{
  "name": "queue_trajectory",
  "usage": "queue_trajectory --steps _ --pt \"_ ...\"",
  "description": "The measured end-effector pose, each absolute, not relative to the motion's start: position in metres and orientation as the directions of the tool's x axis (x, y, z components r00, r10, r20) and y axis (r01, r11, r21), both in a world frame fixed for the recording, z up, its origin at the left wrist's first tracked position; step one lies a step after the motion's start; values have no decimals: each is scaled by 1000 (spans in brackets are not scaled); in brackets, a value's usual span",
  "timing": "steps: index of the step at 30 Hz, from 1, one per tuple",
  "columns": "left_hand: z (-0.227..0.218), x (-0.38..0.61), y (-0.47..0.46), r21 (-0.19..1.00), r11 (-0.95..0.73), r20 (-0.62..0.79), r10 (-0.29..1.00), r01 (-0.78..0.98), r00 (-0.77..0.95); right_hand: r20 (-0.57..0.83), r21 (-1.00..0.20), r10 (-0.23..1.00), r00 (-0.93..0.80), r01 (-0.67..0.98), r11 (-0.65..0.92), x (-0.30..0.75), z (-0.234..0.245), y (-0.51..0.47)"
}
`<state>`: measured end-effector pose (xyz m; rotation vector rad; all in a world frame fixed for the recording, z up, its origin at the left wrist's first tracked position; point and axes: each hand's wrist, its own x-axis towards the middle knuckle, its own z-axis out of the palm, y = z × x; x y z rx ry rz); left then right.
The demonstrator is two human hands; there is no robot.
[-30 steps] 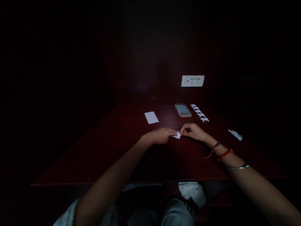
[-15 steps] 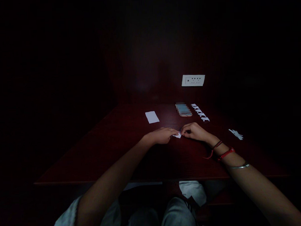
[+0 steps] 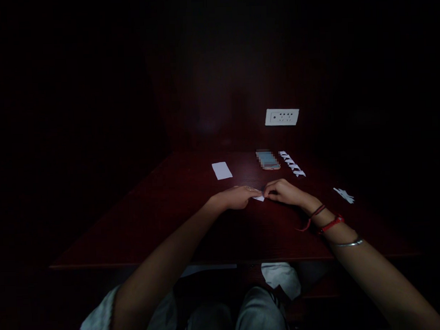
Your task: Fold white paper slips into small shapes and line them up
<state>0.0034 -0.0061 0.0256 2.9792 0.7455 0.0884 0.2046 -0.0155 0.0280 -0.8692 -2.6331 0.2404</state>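
Observation:
A small white piece of paper (image 3: 259, 198) lies on the dark red table (image 3: 179, 224), pinched between both hands. My left hand (image 3: 235, 197) presses on its left side with fingers closed together. My right hand (image 3: 284, 191) grips its right side with curled fingers; red and dark cords and a metal bangle circle that wrist. Most of the paper is hidden under the fingertips.
A white slip (image 3: 222, 170) lies further back. A phone (image 3: 268, 160) sits beside a row of small folded white pieces (image 3: 292, 163). More white pieces (image 3: 344, 195) lie at the right. A white wall socket (image 3: 282, 117) is behind. The room is very dark.
The hands have closed in slightly over the small paper, so less of it shows. Nothing else on the table has moved.

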Motion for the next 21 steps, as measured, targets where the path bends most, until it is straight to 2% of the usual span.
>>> queue_trajectory --steps 4,11,16,21 --pt "23 4 -4 97 -880 43 470 465 881 270 -273 612 -744 550 789 205 28 -16" --pt "25 5 -6 94 -869 40 491 486 870 263 -378 661 -703 555 741 212 29 -17" --pt "25 5 -6 104 -868 54 493 486 868 328 -319 661 -675 580 750 214 26 -15" --pt "26 5 -6 113 -862 45 501 493 864 280 -216 633 -722 595 774 210 23 -14"
